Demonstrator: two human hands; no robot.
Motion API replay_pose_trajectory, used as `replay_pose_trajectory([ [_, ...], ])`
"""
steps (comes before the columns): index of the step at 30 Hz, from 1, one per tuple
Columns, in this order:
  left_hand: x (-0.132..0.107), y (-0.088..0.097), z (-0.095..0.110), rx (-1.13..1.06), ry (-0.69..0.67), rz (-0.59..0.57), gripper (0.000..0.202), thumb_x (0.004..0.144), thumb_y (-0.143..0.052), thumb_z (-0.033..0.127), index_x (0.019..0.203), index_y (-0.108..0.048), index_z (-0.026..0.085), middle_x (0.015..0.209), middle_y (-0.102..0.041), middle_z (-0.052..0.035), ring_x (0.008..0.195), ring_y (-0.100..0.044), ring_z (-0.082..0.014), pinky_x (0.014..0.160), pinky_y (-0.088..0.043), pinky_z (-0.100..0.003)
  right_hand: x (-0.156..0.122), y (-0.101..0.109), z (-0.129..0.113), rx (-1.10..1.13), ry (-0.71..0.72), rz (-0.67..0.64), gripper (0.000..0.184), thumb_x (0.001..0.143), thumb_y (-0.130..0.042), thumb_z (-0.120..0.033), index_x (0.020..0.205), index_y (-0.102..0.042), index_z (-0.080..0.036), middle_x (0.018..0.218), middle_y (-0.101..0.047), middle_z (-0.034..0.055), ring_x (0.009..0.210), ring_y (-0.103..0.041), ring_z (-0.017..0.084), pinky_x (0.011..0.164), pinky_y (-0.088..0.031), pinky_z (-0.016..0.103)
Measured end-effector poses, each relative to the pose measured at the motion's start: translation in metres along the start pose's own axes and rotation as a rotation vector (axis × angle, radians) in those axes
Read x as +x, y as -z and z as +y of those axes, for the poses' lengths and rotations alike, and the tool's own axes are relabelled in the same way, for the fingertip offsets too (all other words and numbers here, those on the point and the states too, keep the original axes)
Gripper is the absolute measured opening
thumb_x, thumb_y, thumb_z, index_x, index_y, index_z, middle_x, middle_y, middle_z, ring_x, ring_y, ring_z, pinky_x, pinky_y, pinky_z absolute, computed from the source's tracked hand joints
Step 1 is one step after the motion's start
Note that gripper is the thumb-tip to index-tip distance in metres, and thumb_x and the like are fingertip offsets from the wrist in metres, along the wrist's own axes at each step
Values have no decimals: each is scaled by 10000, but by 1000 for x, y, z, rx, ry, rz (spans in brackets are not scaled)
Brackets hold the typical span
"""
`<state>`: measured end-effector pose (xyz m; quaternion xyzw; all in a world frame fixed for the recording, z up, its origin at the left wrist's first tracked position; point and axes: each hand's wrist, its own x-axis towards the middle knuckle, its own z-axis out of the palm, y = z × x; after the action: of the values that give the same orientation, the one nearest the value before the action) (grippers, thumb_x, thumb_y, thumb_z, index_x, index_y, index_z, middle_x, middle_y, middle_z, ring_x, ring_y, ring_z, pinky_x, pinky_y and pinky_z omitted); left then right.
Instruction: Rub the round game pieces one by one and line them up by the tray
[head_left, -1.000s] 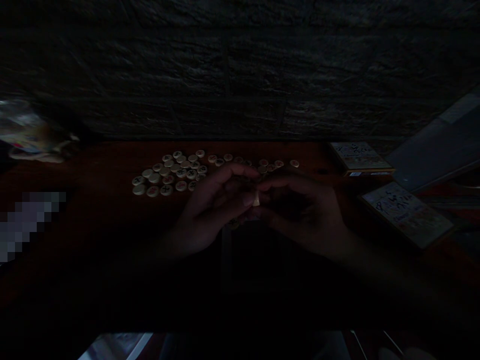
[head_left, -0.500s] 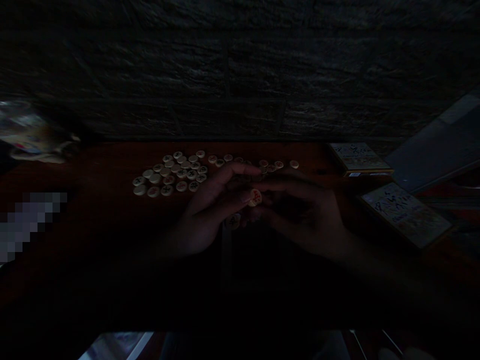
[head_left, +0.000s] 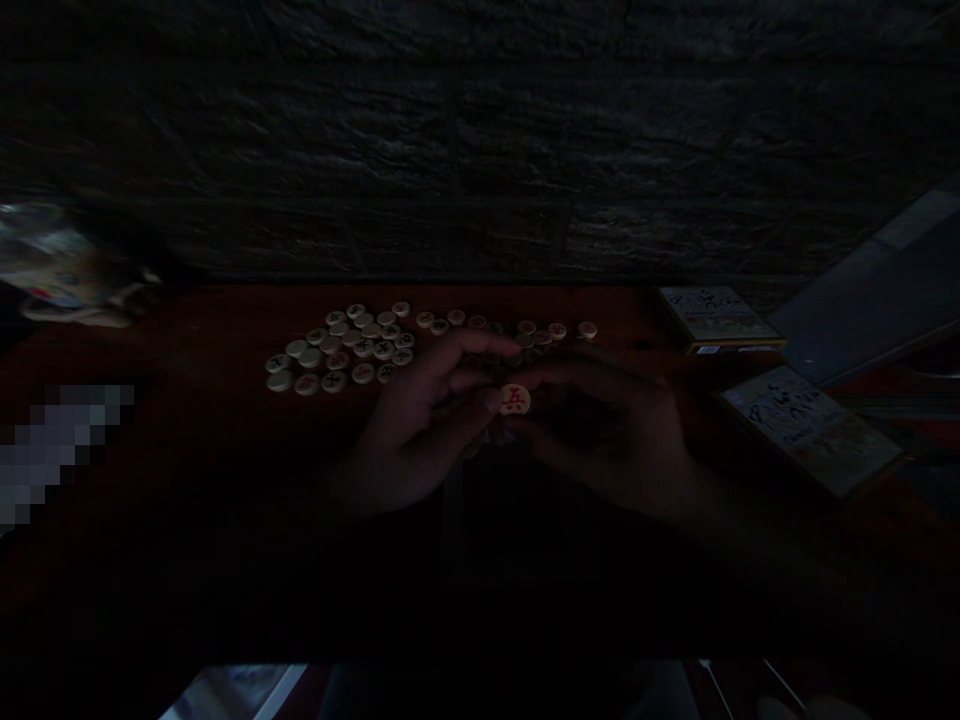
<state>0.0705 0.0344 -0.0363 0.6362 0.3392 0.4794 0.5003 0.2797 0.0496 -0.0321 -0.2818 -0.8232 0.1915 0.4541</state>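
Observation:
A round Chinese chess piece (head_left: 515,400) with a red character faces up between my two hands. My left hand (head_left: 420,425) is closed, with its thumb against the piece's left edge. From the other side, the fingers of my right hand (head_left: 626,430) curl around and pinch its right edge. Part of another piece shows dimly below the left thumb, mostly hidden. Behind my left hand lie many loose chess pieces (head_left: 330,342), some with red or black characters and some blank side up. More pieces (head_left: 526,328) lie beyond my fingers, partly covered by them.
Two flat printed boxes (head_left: 720,314) (head_left: 814,425) lie on the right of the dark reddish table (head_left: 217,345). A clear jar-like container (head_left: 52,260) stands at the far left. Behind the table rises a stone-block wall (head_left: 480,150). Below my hands is a faint dark rectangular shape.
The red-character piece has turned from tilted to facing me squarely. The second piece below my left thumb has become mostly hidden. Both hands stay in nearly the same place.

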Motion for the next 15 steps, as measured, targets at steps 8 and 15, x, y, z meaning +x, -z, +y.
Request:
replay_pose_trajectory([
  [8,-2,2,5,256,-94,68,206,978,-668,247,1184,-673,235,878,-774,-4,739,-737,-151,630,-560,-225,2,-1,1,-25,27,1,251,798,-807,-147,1034,-727,-174,955,-757,18,800,-709,126,699,-546,222],
  [15,15,12,0,299,-122,221,128,958,-592,157,952,-719,178,714,-722,18,606,-677,-107,560,-531,-196,0,0,4,40,-24,-217,249,809,-778,-113,1041,-719,-182,1036,-768,1,924,-729,128,808,-551,222],
])
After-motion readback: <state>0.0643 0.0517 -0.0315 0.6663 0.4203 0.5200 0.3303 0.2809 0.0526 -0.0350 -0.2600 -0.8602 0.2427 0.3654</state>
